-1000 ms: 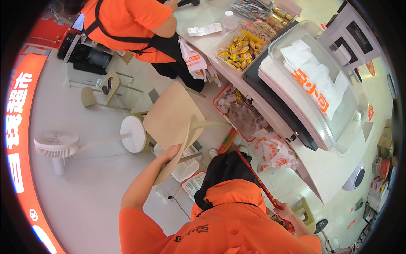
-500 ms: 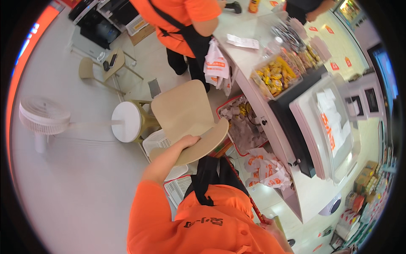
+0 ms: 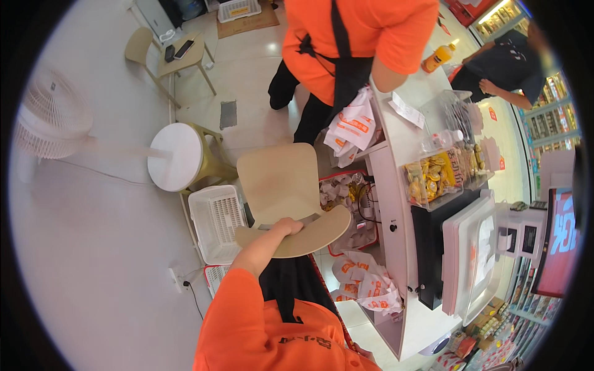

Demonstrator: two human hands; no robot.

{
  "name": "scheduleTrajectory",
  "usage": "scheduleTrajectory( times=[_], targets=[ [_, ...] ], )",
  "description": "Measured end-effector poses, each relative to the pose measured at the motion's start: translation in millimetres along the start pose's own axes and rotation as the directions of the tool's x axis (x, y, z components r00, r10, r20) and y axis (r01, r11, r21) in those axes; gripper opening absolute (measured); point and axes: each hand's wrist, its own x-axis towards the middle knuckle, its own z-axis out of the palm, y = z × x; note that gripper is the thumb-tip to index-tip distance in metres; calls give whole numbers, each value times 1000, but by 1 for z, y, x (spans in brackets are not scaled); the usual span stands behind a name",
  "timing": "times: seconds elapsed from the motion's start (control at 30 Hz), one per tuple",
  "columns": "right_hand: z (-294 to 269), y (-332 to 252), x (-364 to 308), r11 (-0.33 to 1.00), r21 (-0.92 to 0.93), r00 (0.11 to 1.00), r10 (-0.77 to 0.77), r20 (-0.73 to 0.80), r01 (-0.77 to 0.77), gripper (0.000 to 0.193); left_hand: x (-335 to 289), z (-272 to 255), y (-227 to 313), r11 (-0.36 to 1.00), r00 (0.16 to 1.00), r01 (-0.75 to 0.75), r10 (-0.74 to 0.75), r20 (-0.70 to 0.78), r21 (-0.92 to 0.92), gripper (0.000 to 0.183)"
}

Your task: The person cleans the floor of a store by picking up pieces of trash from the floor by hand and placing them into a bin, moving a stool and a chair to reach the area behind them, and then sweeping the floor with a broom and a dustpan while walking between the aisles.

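My left hand (image 3: 288, 227) is closed on the backrest of a beige chair (image 3: 276, 176), its fingers at the slot near the top edge. The seat faces away from me, just beyond the backrest. Along the right side of my black apron runs a thin red stick (image 3: 332, 293), mostly covered by my body. My right hand does not show. Left of the chair lies a white plastic basket (image 3: 216, 216), and past it stands a round white-topped stool (image 3: 175, 157).
The white counter (image 3: 396, 204) runs along my right, with a red-rimmed bin (image 3: 349, 241) and white plastic bags (image 3: 368, 284) beneath. A co-worker in orange (image 3: 346, 55) stands ahead. At left are a white fan (image 3: 52, 117) and another beige chair (image 3: 185, 59).
My view has shifted, bringing more of the floor ahead into sight. My left hand keeps its grip on the chair. My right hand, earlier on the red stick, has left the picture.
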Motion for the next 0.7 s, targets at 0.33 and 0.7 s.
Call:
scheduleTrajectory(
  times=[0.33,0.7],
  targets=[
    [21,-48,6,997,-76,998,18,-57,-23,41,38,-7,-19,992,1000,-9,8,-2,-125,54],
    [21,-70,3,975,-223,998,-6,-67,-9,45,41,42,-37,984,998,29,-18,60,-178,57]
  ],
)
